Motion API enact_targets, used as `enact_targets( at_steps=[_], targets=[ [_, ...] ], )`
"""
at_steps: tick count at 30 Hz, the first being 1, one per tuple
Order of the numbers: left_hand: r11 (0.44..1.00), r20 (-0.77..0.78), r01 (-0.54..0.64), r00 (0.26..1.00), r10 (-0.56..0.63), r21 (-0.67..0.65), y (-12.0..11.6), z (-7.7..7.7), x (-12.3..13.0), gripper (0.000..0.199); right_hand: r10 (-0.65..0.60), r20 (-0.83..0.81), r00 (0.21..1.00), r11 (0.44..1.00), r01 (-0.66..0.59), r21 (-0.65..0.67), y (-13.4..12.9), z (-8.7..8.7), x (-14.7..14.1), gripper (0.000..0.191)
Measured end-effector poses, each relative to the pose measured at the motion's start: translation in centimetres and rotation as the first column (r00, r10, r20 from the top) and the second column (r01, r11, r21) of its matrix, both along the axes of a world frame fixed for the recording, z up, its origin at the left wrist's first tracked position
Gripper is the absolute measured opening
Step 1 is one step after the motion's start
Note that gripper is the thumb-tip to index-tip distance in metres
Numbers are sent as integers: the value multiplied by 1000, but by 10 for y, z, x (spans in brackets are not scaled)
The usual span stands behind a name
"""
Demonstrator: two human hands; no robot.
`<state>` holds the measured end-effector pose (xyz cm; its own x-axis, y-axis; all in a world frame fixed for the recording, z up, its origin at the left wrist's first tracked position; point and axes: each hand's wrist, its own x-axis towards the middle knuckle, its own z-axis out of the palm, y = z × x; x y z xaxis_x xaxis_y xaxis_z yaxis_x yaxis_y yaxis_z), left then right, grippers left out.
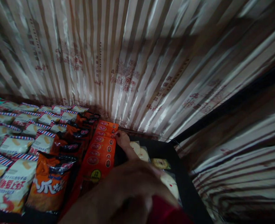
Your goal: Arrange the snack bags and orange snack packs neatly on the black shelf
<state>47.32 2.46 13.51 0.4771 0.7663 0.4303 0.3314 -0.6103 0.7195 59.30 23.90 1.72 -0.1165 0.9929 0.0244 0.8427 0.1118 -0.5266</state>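
Note:
My right hand (122, 138) reaches to the far end of a row of overlapping orange snack packets (97, 146). Its fingers are closed at the right edge of one of the far packets. Close to the camera, my left hand (125, 180) is large and blurred by motion, and its fingers cannot be made out. It crosses in front of my right forearm and hides the near part of the orange row. Part of a dark red sleeve (167, 211) shows at the bottom.
Left of the orange row stand orange-and-black snack bags (50, 183) and several rows of white snack bags (13, 183). Clear packs of round white crackers (169, 183) and a small yellow packet (160, 163) lie on the black surface (186, 183). Striped, printed sheeting (128, 62) hangs behind.

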Motion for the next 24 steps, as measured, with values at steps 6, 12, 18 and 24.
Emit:
enact_targets(
  at_steps=[6, 12, 18, 24],
  targets=[
    [867, -439, -497, 786, 435, -32, 49, -58, 41, 49, -21, -43, 999, 998, 18, -65, 0, 2, 1, 8],
    [756, -448, -625, 629, 635, 195, 40, -117, 31, 45, -36, -6, 999, 994, 35, -104, 2, 4, -1, 7],
    [759, -512, -611, 589, 625, 224, 61, -107, 24, 49, -43, 1, 999, 997, 43, -67, -2, 5, -3, 7],
    [771, -612, -632, 580, 538, 79, 67, -101, 20, 52, -67, 12, 998, 997, 67, -38, -4, 4, -6, 7]
  ],
)
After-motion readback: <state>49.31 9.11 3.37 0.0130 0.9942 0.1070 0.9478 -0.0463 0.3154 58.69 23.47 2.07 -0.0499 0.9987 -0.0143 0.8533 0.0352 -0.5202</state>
